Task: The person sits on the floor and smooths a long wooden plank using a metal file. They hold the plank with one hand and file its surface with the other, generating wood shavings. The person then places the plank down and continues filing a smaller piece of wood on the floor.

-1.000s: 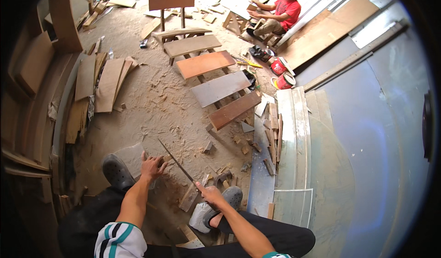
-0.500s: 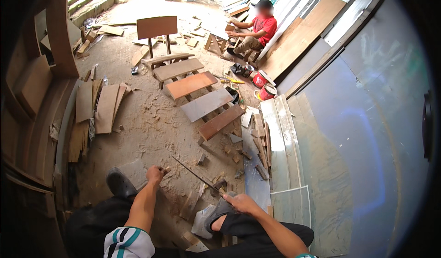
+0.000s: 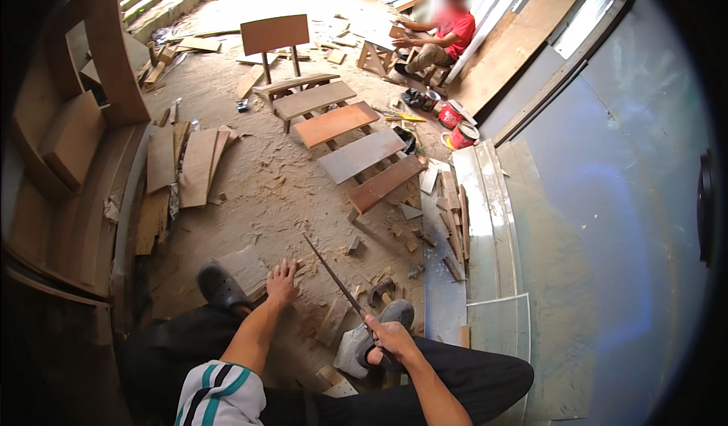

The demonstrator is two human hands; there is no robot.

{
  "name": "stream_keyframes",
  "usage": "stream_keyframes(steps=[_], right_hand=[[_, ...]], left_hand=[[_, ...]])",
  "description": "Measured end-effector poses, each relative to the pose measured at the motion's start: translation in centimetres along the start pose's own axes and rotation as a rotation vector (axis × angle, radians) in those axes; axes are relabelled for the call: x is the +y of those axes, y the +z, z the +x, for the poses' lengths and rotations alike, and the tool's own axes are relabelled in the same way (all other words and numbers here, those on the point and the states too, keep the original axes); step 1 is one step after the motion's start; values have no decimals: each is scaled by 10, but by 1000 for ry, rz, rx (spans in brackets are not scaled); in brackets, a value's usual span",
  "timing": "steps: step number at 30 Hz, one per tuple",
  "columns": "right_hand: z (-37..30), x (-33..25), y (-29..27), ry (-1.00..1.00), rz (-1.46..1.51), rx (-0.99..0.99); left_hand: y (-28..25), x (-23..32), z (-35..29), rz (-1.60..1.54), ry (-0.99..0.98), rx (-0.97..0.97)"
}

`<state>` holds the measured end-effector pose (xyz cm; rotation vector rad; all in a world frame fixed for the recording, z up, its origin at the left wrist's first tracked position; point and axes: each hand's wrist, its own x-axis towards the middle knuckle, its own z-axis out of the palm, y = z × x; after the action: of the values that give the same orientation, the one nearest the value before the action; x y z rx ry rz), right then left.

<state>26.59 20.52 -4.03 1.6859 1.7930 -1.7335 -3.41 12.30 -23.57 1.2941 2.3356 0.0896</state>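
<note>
My right hand [image 3: 389,336] is wrapped round the handle of a long, narrow dark blade [image 3: 331,273]. The blade points up and to the left, and its exact kind is hard to make out. Fingers apart, my left hand [image 3: 283,282] reaches low over the dusty ground, left of the blade. A small pale piece of wood [image 3: 300,264] shows by its fingertips. Between my feet, a dark-headed tool that looks like a hammer [image 3: 381,291] lies near my right grey clog [image 3: 396,314]. My left clog [image 3: 218,283] rests beside a flat grey slab [image 3: 244,262].
Painted boards [image 3: 362,160] lie in a row on low supports ahead. Plywood offcuts [image 3: 199,166] are stacked at left, and wood strips [image 3: 453,217] lie along the right. Paint cans [image 3: 461,135] stand near a seated person in red [image 3: 457,35]. A wooden cabinet [image 3: 114,160] borders the left.
My left hand has opened from round a small wood piece and spread its fingers. The blade has swung to point more steeply away from me. My view has shifted, moving the scene right.
</note>
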Motion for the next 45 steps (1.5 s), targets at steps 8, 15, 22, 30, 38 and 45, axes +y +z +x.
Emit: stream_keyframes(steps=[8,15,22,30,38,45], right_hand=[[-5,-30,11,-177,-175,75],[0,9,9,-174,-257,155],[21,30,16,-178,-292,188],[38,20,22,-126,-166,57],[69,-20,42,-205,-314,24],[137,27,91,-260,-281,93]], left_hand=[[-16,-37,-8,238,105,182],[-11,-49,-20,27,-136,33],[-3,-57,-23,54,-56,91],[-8,-64,-19,45,-28,130],[-28,-55,-13,-17,-65,102],[-6,-49,18,-7,14,230]])
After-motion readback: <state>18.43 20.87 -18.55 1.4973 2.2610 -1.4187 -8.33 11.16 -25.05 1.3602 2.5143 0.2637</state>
